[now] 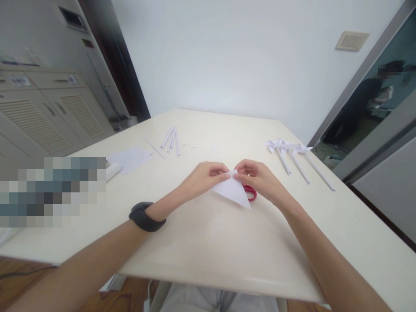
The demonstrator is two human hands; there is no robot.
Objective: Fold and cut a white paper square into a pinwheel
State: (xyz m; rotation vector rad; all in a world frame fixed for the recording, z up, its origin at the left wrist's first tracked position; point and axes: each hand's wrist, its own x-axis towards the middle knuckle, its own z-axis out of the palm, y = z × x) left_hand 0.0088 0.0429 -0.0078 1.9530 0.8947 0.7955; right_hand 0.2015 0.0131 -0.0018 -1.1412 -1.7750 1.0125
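Note:
A white sheet of paper [232,190], folded to a triangle-like shape, is held up over the middle of the table. My left hand [211,174] pinches its upper edge between thumb and fingers. Close beside it, my right hand [255,175] pinches the same upper corner. Partly hidden behind the paper and my right hand, the red-handled scissors [251,193] show one loop. A dark band [147,216] circles my left wrist.
Paper pinwheels [289,149] on rolled sticks lie at the right. Rolled paper tubes [171,141] and a stack of paper sheets [131,158] lie left on the cream table [195,255]. A person [360,97] stands beyond the doorway. A blurred-out patch covers the far left.

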